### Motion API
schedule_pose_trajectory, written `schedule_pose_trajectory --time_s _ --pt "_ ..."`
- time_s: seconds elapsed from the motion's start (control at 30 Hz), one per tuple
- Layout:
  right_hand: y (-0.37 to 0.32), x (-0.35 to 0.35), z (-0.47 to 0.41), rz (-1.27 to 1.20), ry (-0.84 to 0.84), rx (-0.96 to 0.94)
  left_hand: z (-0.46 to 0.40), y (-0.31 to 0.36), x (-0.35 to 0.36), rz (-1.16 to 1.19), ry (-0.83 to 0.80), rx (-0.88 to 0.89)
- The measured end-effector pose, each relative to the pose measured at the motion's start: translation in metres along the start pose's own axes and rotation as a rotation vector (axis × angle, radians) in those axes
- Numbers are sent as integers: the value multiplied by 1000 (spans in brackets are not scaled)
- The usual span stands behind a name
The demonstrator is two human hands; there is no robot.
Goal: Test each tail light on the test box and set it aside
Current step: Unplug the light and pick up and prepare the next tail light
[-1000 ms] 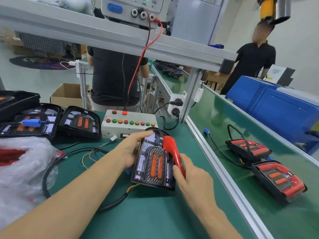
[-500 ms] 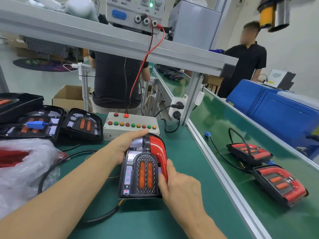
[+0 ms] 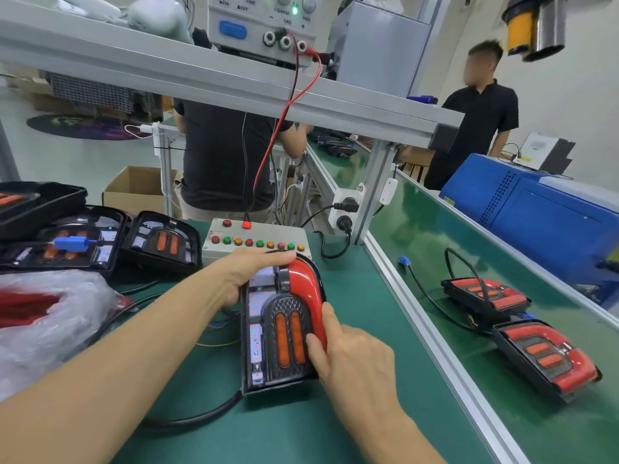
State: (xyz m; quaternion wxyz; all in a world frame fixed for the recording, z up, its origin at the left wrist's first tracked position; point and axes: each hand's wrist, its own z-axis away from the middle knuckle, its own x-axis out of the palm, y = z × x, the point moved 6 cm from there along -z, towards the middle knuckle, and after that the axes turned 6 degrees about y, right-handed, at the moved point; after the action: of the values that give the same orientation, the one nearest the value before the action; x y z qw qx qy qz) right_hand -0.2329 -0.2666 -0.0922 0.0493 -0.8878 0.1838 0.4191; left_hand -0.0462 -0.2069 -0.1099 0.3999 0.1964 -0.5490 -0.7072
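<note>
i'd judge this tail light point(image 3: 284, 329) rigid, glossy and slippery; my left hand point(image 3: 254, 272) grips its top, right hand point(image 3: 351, 360) its side edge.

left hand point(image 3: 254, 272): bare | right hand point(image 3: 355, 360): bare | forearms: sleeveless
</note>
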Motion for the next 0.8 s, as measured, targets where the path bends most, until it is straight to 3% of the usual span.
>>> schedule_pose_trajectory --time_s 0.07,0.17,0.23,0.6,0.8 --pt "15 9 1 -308 -172 187 -1 0 0 -24 -1 -34" --pt "21 34 13 -1192 -577 670 -1 -3 1 -26 -35 -84" --pt "18 41 16 -1424 -630 737 -1 -5 3 -38 -57 -98" --pt "22 51 14 -1524 -626 830 -2 -2 4 -34 -8 -104" --pt "23 56 11 -1508 -591 898 -6 6 4 -167 43 24"
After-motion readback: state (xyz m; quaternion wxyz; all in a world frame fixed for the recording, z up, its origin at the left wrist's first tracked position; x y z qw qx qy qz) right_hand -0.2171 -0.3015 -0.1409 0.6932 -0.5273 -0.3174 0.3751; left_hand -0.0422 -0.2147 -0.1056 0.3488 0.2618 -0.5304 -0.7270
